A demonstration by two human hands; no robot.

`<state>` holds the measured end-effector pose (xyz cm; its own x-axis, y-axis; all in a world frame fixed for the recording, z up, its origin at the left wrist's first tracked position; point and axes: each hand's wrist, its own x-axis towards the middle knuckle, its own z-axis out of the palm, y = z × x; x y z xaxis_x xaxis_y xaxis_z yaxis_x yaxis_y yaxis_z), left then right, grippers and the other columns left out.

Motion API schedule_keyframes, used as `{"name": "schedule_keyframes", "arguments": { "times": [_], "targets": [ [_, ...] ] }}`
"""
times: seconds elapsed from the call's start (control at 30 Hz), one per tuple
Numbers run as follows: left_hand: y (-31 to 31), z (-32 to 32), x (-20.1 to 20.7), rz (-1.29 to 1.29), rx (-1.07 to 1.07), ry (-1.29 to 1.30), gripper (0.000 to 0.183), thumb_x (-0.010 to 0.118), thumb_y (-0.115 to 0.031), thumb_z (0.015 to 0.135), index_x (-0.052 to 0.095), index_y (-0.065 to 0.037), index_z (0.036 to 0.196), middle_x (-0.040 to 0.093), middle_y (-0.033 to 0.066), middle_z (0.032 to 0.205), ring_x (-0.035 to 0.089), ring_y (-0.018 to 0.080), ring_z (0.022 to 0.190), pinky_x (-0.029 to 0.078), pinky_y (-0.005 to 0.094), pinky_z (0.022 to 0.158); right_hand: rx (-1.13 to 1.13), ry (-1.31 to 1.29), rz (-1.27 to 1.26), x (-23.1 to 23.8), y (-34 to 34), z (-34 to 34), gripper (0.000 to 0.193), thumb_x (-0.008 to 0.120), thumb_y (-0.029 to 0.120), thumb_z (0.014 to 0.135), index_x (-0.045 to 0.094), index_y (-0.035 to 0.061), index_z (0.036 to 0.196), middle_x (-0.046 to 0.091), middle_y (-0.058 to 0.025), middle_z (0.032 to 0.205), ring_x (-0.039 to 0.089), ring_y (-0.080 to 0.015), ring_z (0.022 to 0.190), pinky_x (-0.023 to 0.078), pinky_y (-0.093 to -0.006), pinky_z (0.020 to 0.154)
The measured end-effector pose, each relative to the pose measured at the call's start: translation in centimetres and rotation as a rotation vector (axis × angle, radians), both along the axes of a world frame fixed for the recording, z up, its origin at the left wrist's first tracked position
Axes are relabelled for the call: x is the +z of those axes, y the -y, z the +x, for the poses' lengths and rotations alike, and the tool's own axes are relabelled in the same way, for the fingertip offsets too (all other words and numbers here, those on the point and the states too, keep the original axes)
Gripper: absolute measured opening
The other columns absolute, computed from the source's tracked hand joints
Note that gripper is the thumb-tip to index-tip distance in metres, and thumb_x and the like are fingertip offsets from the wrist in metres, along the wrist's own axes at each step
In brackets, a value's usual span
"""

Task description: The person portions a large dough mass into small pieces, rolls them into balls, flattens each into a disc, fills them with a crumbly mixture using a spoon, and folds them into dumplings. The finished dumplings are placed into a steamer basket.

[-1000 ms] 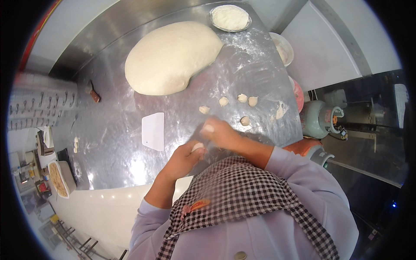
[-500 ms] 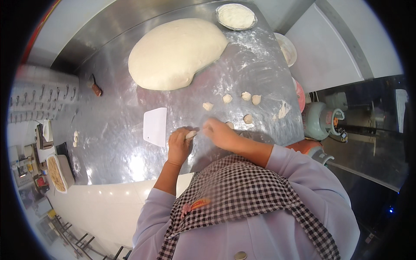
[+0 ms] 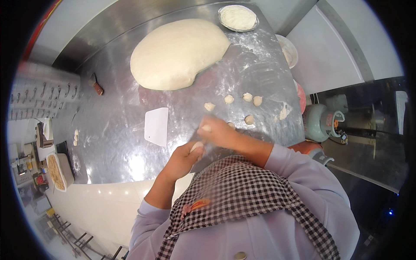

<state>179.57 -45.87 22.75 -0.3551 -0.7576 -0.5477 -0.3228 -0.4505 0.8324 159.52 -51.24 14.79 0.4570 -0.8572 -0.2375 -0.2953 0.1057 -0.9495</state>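
Gripping a stub of dough (image 3: 197, 146) in your left hand (image 3: 181, 159), you have the fingers curled round it with the pale end poking out by the thumb, perhaps so that end stays within easy reach of the other hand. Your right hand (image 3: 219, 132) is blurred, but its fingers look closed on a small lump (image 3: 207, 128), just beside the left one; the exact grip you cannot tell. Both are held low over the near edge of the metal surface (image 3: 115, 125), close to your apron (image 3: 234, 190), which probably spares your arms a stretch.

Beyond your right hand lie small dough pieces (image 3: 229, 99), mostly apart from one another, likely spaced to keep them from sticking; one near your wrist is partly hidden. The big mound of dough (image 3: 177, 54) rests farther back, presumably to leave working room in front. A white scraper (image 3: 156, 127) lies flat to the left of your hands, within reach. White powder (image 3: 238, 17) fills a bowl (image 3: 242, 30) at the far side, seemingly kept handy yet out of the way.
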Motion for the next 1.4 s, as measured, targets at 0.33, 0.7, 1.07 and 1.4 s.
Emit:
{"name": "schedule_keyframes", "arguments": {
  "times": [0.33,0.7,1.07,1.4],
  "targets": [
    [0.4,1.4,-8.6,-0.65,-0.029,0.636,0.058,0.077,-0.024,0.085,0.054,-0.015,0.138,0.066,0.0104,0.121,0.06,0.0316,0.113,0.047,0.0425,0.091,-0.074,-0.272,-0.047,-3.1,2.8,2.7,0.031,0.063,0.005,0.081,0.062,0.0077,0.112,0.051,-0.0218,0.122,0.049,-0.0396,0.118,0.044,-0.0439,0.099],
    [-1.8,2.2,-11.2,-0.677,0.215,0.471,0.021,0.068,-0.006,0.09,0.062,-0.006,0.11,0.064,0.0132,0.112,0.062,0.033,0.104,0.05,0.0406,0.088,0.041,-0.207,-0.038,0.1,2.1,3.4,0.061,0.072,0.02,0.085,0.046,-0.0018,0.136,0.058,-0.0202,0.116,0.06,-0.0306,0.104,0.051,-0.039,0.086],
    [-0.7,-2.6,-4.9,-0.633,-0.036,0.441,0.013,0.063,-0.013,0.096,0.063,-0.002,0.103,0.066,0.0121,0.094,0.064,0.0279,0.08,0.05,0.0379,0.07,-0.009,0.093,0.125,1.7,-1.8,0.5,0.033,0.064,0.023,0.096,0.06,-0.0004,0.118,0.063,-0.0095,0.084,0.06,-0.0188,0.072,0.05,-0.0344,0.067],
    [8.2,0.9,7.5,-0.552,0.485,-0.038,0.022,0.054,-0.02,0.104,0.061,-0.003,0.116,0.058,-0.0017,0.08,0.045,0.0054,0.065,0.037,0.0202,0.061,-0.267,-0.136,-0.263,-1.8,1.3,-5.8,0.014,0.06,0.005,0.086,0.06,0.0041,0.099,0.056,-0.0176,0.102,0.055,-0.0359,0.098,0.045,-0.0455,0.083]
  ]
}}
